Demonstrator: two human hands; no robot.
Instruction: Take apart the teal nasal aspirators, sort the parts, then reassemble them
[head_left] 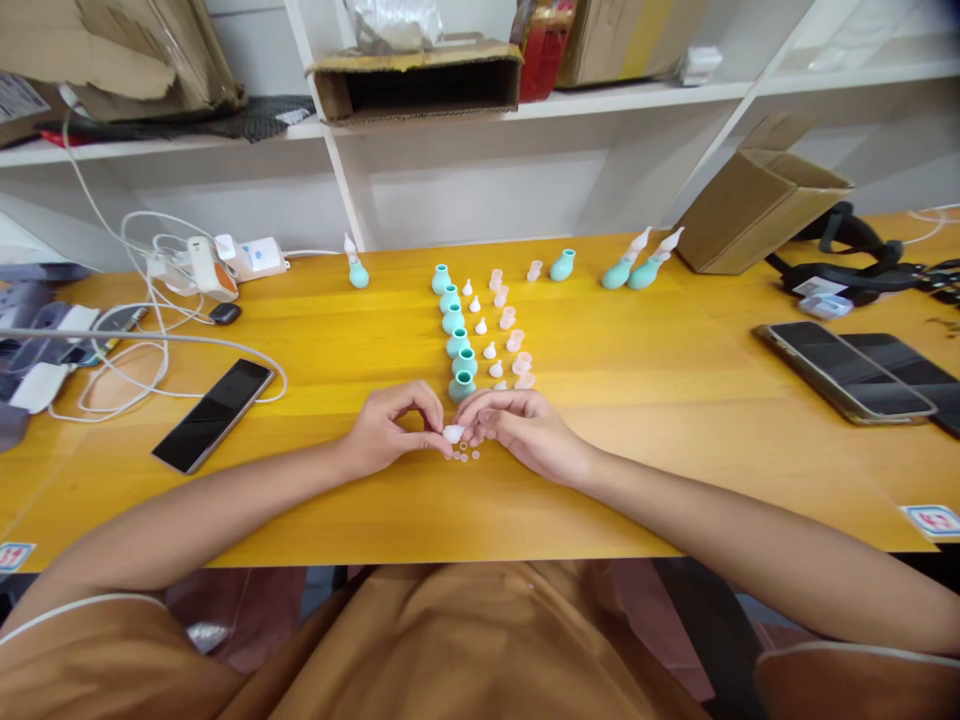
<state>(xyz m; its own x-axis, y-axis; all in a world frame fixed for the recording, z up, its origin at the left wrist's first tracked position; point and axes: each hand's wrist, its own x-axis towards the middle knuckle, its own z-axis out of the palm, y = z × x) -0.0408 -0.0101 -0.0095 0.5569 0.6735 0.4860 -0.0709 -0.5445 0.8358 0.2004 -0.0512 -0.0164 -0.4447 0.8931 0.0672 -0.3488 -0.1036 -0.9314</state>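
Both hands meet low over the desk (300, 500), left hand (390, 425) and right hand (517, 430) pinching one small white tip (454, 433) between fingertips, which might slip and scatter the tiny rings (463, 456) beneath.

Legible text: none that I can read. Sticker (932, 520), near right table corner: red marks inside a blue border, too small to read. Sticker (15, 555), near left corner: likewise blurred. Label on cardboard (19, 97), far left shelf: print illegible.

Workshop: parts-strewn table (675, 400), storage shelves (645, 98)
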